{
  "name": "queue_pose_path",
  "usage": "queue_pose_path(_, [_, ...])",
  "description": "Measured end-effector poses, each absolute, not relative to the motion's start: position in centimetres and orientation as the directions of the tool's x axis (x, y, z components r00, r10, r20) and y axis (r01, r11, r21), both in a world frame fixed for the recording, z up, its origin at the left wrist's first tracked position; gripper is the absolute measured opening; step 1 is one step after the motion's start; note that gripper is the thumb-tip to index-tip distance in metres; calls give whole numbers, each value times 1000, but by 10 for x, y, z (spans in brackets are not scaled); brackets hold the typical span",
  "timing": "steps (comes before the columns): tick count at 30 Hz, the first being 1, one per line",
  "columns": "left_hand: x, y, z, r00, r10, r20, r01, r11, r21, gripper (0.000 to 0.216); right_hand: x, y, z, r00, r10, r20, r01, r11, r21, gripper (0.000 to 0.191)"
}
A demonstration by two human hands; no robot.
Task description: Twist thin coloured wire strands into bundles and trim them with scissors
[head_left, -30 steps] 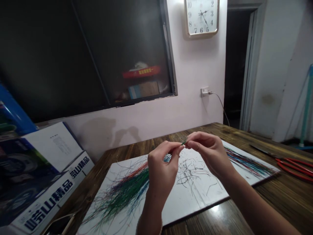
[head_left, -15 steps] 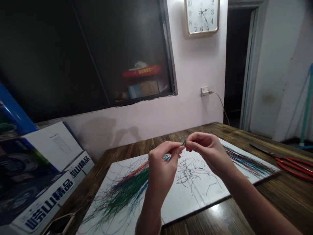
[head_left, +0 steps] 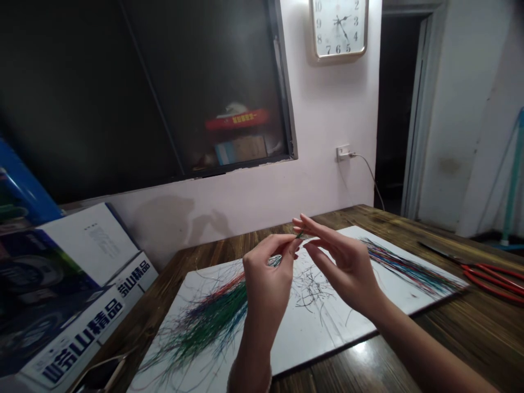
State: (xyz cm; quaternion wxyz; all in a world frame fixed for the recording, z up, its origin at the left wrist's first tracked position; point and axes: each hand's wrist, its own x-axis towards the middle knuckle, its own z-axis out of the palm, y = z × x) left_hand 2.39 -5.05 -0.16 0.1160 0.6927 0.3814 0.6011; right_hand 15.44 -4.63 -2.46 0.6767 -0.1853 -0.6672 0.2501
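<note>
- Over the white board (head_left: 305, 346), the left hand (head_left: 269, 270) pinches green strands (head_left: 300, 234)!
- Right hand (head_left: 347, 262) just beside, its grip parted, contact unclear.
- Left, loose strands (head_left: 219, 314) fan out; right, a neater bundle (head_left: 409, 267) lies.

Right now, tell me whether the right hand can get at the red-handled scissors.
Probably yes: the right hand looks open, and the scissors lie uncovered on the table to its right, with only low-lying coloured strands between.

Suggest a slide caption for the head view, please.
Two hands above a white board bearing coloured strands, the left pinching a thin green piece.
</note>
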Motion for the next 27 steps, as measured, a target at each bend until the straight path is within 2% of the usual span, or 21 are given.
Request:
queue_pose_path(5, [23,-52,-2,-25,606,795,380,-730,568,6,152,-46,-27,51,595,802,-119,801,-586,57])
queue_pose_path(9, [23,-50,-3,-23,596,802,392,-733,556,4,152,-48,-27,56,644,763,-169,759,-628,47])
queue_pose_path(12, [23,-49,-3,-10,600,800,396,-732,555,5,150,-51,-28,31,625,780,-161,773,-613,45])
queue_pose_path(17, [22,-50,-3,-10,591,806,402,-736,544,4,146,-52,-30,73,648,758,-278,744,-608,57])
queue_pose_path(23, [23,-49,-4,-17,553,833,422,-752,507,4,146,-50,-25,65,757,650,-410,614,-675,31])
queue_pose_path(27, [24,-49,-4,0,544,839,428,-758,492,5,147,-54,-23,67,757,650,-427,611,-667,31])
